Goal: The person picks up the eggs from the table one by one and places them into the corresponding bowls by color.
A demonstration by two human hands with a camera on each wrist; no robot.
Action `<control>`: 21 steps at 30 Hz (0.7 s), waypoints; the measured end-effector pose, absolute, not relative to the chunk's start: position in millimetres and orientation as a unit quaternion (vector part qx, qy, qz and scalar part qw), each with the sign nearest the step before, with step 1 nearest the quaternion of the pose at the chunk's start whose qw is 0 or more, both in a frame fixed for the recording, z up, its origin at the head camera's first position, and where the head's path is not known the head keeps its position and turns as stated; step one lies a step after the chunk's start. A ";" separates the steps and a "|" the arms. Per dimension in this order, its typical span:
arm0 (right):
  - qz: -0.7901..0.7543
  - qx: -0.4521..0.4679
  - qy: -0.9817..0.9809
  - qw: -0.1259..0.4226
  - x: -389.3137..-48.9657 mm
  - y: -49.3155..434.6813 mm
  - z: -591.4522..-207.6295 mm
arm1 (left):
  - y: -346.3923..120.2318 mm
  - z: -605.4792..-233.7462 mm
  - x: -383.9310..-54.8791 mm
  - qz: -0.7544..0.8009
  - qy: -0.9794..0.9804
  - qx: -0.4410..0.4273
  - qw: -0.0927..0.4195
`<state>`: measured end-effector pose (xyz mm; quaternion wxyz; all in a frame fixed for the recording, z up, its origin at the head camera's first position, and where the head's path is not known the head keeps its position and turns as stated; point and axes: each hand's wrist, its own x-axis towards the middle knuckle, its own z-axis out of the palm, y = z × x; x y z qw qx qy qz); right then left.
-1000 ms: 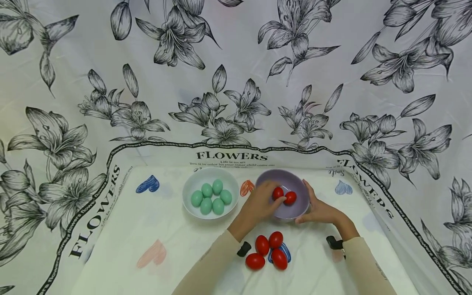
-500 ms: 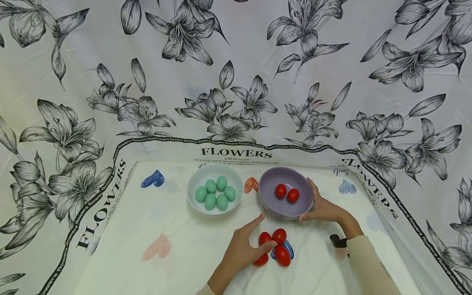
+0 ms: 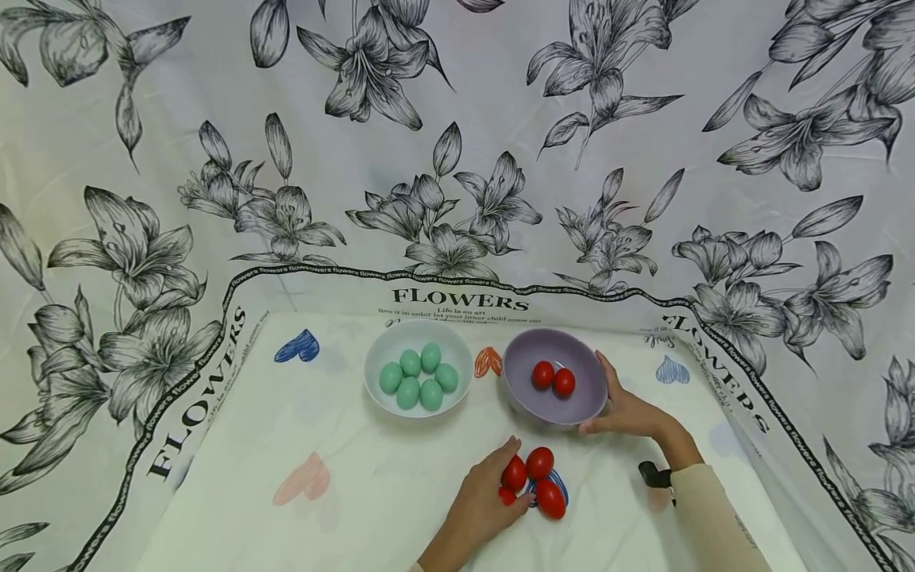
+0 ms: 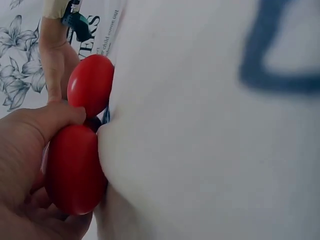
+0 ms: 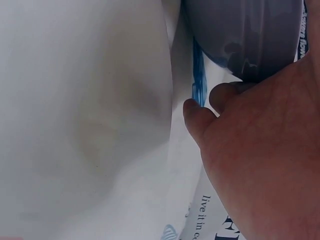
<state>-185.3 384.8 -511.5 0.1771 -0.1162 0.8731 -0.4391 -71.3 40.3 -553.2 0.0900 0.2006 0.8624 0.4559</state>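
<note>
My left hand [image 3: 472, 508] is around the red eggs on the cloth. In the left wrist view its thumb lies against the top of one red egg [image 4: 75, 172], with curled fingers behind and under that egg. A second red egg [image 4: 91, 84] stands just beyond the thumb. Two more red eggs [image 3: 539, 463] [image 3: 551, 499] lie to the right of this hand. My right hand [image 3: 632, 413] holds the purple bowl [image 3: 515, 389] at its right side, thumb low and fingers farther back. Inside that bowl sit two red eggs [image 3: 542, 375].
A white bowl [image 3: 376, 397] with several green eggs [image 3: 410, 363] stands left of the purple one. White cloth [image 3: 229, 485] printed with hearts covers the surface. Behind rises a flower-patterned cloth [image 3: 400, 191].
My left hand came out of the purple bowl, moved toward me to the red eggs, and its fingers drew in around them. The right hand stayed at the purple bowl.
</note>
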 end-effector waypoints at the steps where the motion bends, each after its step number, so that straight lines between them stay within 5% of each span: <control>1: -0.438 -0.115 0.874 0.174 -185.4 385.5 -511.3 | 41.2 -552.9 -71.7 0.458 0.863 0.196 0.087; 21: -0.430 -0.124 0.878 0.168 -183.7 385.6 -510.2 | 42.0 -545.5 -76.5 0.497 0.851 0.154 0.070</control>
